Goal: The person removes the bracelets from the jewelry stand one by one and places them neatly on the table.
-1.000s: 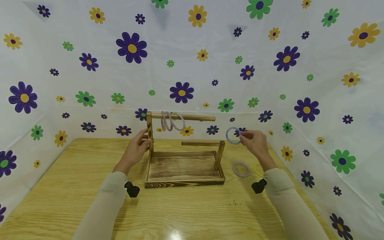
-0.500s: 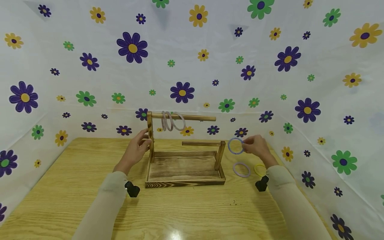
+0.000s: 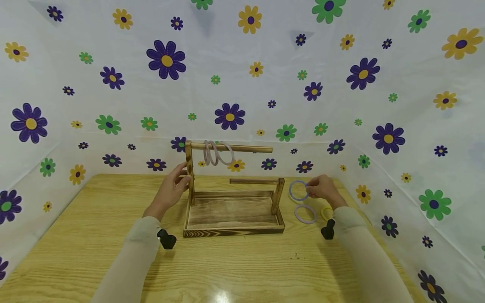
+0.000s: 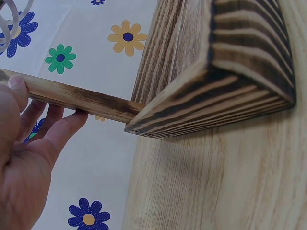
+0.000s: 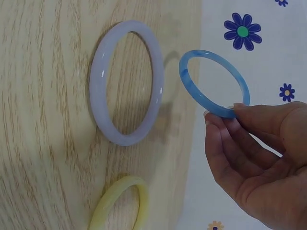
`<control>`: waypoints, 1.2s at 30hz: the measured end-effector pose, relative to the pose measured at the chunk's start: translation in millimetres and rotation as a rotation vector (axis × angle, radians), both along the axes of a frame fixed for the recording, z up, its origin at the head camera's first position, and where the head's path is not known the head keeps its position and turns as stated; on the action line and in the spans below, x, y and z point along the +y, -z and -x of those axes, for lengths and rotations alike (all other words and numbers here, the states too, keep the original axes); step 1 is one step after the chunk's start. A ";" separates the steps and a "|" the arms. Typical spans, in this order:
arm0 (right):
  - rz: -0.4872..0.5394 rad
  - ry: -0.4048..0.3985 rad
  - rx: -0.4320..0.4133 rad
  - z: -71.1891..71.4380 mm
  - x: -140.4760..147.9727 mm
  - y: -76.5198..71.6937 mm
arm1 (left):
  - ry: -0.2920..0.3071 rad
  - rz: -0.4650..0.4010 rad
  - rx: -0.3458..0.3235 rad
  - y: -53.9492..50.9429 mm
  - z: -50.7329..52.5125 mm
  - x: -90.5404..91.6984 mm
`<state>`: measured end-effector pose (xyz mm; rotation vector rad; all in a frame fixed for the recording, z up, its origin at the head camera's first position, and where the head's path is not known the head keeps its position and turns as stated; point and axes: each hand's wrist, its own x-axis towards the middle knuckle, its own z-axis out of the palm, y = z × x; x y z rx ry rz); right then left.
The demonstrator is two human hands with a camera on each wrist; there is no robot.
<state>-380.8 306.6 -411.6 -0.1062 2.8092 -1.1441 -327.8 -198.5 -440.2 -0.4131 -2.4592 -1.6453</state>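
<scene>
Blue ring point(image 5: 193, 90) shows darker streaks; lilac ring point(image 5: 99, 86) and yellow ring point(image 5: 105, 203) appear plain. Brown stand point(image 3: 233, 232) is dark-striped. Table point(image 3: 227, 269) is yellowish woodgrain. White backdrop point(image 3: 212, 50) is floral-printed purple, green, yellow.

There is room to move on the near side of the bench point(image 3: 227, 269) and at the right end of the top bar point(image 3: 251, 149). Three rings point(image 3: 232, 156) block its left part; the short bar point(image 3: 254, 181) sits below.

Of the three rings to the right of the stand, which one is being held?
The blue ring, pinched in the right hand; the lilac ring and the yellow ring both lie flat on the table.
</scene>
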 end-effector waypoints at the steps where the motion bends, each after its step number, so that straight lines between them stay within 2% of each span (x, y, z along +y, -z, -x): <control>1: -0.003 -0.001 -0.002 1.4 -0.2 1.6 | -0.003 0.000 -0.001 -0.3 -0.7 0.2; 16: -0.023 0.037 -0.038 16.5 6.0 20.2 | -0.003 -0.009 -0.044 0.7 -0.1 -2.7; 28: -0.028 0.142 -0.053 23.7 7.5 38.0 | 0.003 -0.002 -0.024 3.0 2.0 -3.2; 36: -0.010 0.132 -0.089 25.8 10.7 36.0 | 0.011 -0.009 -0.023 2.4 2.3 -2.1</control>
